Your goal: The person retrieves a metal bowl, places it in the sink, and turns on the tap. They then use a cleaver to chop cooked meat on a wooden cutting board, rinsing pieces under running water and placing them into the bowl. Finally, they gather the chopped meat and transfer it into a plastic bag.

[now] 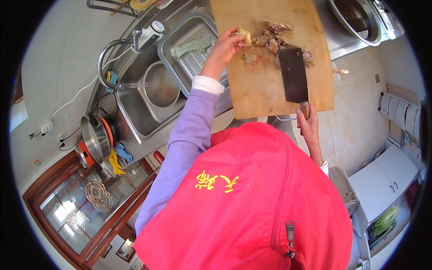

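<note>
Pinched in my left hand (225,45) is a yellowish piece of cooked meat (245,37), above the left side of the wooden cutting board (256,91). My right hand (308,126) grips the wooden handle of a dark cleaver (293,76) near the board's front edge. The blade points away from me, its far end over or against the pile of chopped meat (270,38); whether it touches, I cannot tell. A small flat scrap of meat (250,58) lies by itself near my left hand. Part of the pile is hidden behind the blade.
Left of the board is a steel sink (135,118) with a pot (162,87) under the faucet (101,64). A draining tray (194,65) holds a pale green cloth (192,47). At the upper right stands a metal basin (373,38) with dark liquid. A red garment (236,219) fills the lower view.
</note>
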Motion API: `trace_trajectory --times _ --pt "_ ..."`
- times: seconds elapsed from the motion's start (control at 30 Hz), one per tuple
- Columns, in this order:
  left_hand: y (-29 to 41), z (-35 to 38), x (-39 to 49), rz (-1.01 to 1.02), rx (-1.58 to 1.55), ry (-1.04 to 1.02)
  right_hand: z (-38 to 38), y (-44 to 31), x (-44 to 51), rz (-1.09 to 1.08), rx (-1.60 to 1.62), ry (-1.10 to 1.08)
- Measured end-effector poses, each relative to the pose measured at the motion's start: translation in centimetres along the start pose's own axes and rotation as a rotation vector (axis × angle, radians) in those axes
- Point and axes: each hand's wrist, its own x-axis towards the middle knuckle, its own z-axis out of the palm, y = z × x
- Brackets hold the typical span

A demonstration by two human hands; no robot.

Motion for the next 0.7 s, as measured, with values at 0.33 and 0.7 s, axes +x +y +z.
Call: trace_trajectory --times 0.33,0.7 --pt "-2.8 0.3 -7.7 -0.039 0.051 0.269 3.1 -1.1 0.8 -0.078 -0.046 -0.095" --pt "-4.0 -0.5 -10.8 -0.06 0.362 0.328 5.6 -0.9 -0.6 -0.176 -0.251 -0.16"
